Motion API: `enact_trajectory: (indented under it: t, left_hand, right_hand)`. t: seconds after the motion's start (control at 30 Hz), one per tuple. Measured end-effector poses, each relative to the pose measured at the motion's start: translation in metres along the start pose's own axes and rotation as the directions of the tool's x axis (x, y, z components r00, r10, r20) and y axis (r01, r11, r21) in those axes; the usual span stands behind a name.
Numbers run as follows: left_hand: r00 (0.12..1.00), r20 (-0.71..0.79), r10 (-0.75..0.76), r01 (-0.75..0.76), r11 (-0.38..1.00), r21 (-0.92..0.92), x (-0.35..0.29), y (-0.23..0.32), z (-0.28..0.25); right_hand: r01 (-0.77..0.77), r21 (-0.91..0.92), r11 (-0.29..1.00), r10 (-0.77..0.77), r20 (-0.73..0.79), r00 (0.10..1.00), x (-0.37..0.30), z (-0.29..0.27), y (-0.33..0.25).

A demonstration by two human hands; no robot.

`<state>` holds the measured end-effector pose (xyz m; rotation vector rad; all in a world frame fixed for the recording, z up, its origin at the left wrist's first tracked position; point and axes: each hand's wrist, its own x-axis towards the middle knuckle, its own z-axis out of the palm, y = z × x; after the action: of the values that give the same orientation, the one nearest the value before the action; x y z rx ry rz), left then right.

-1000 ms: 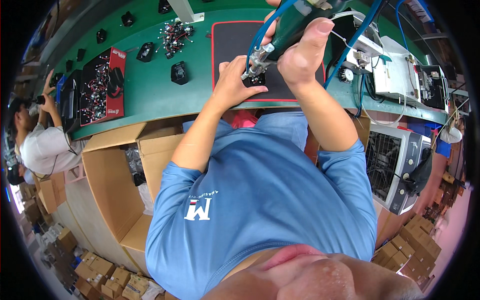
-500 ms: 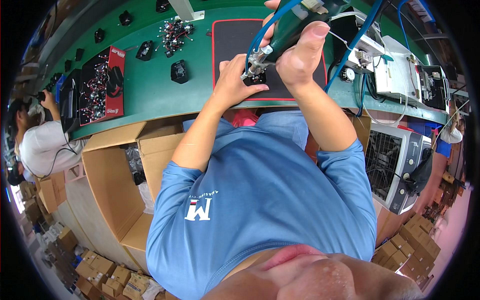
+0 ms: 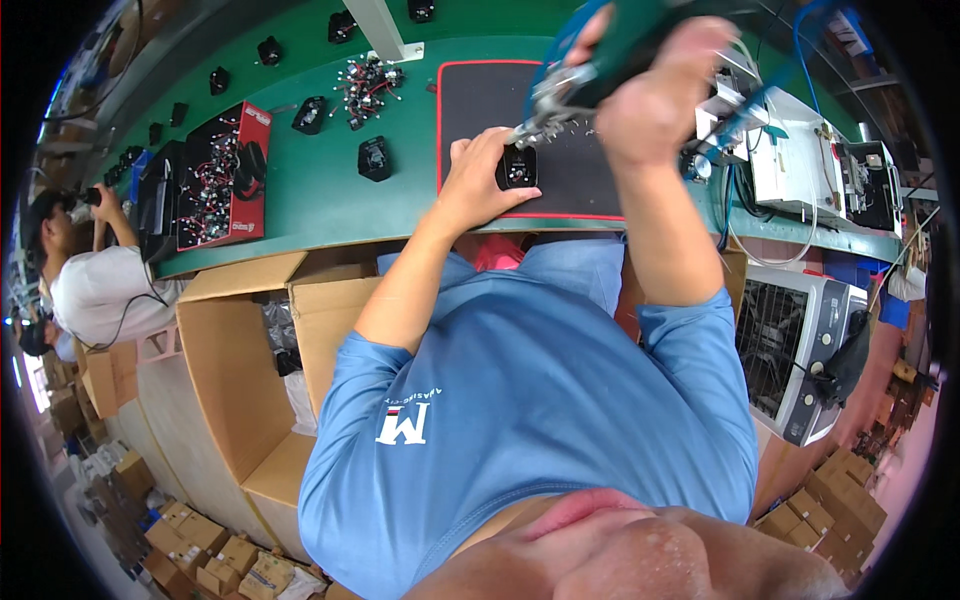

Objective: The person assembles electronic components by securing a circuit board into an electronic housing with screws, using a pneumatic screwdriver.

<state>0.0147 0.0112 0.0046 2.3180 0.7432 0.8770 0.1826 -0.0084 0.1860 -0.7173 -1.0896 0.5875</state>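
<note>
My left hand (image 3: 472, 182) rests at the near left of a dark mat (image 3: 585, 185) with a red edge. Its thumb and fingers close round the sides of a small black plastic housing (image 3: 518, 170), which has small parts showing inside. My right hand (image 3: 655, 110), smeared by motion, is wrapped round a dark green power screwdriver (image 3: 625, 55) with a metal nose (image 3: 550, 105) and blue hoses. The screwdriver is tilted, its nose above the mat and pointing down left toward the housing. Whether its tip touches the housing I cannot tell.
More black housings (image 3: 374, 158) stand on the green bench (image 3: 310, 205), near a heap of wired parts (image 3: 367, 90). A red box (image 3: 250, 180) holds similar parts. White machines (image 3: 790, 140) stand right. An open carton (image 3: 235, 370) sits below; a co-worker (image 3: 100, 290) sits left.
My right hand has lifted the screwdriver up and to the right, uncovering more of the housing. My left hand keeps its hold on the housing. The whole view has shifted slightly.
</note>
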Motion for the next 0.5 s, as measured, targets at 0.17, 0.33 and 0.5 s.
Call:
enact_trajectory:
  t: [0.17, 0.33, 0.5]
  left_hand:
    - [1.0, 0.011, -0.024, 0.024, 1.0, 0.002, 0.032, -0.011, -0.008]
    - [0.986, 0.127, -0.106, 0.069, 0.961, 0.267, 0.148, -0.05, -0.019]
    - [0.979, 0.06, -0.197, 0.149, 0.877, 0.457, 0.23, -0.109, -0.026]
  right_hand:
    - [-0.097, 0.154, 0.983, 0.132, -0.24, 0.962, 0.022, 0.015, -0.084]
    - [-0.027, -0.15, 0.988, 0.02, -0.044, 0.999, -0.023, -0.059, -0.045]
    - [0.348, -0.773, 0.531, -0.465, 0.078, 0.882, -0.099, -0.09, -0.036]
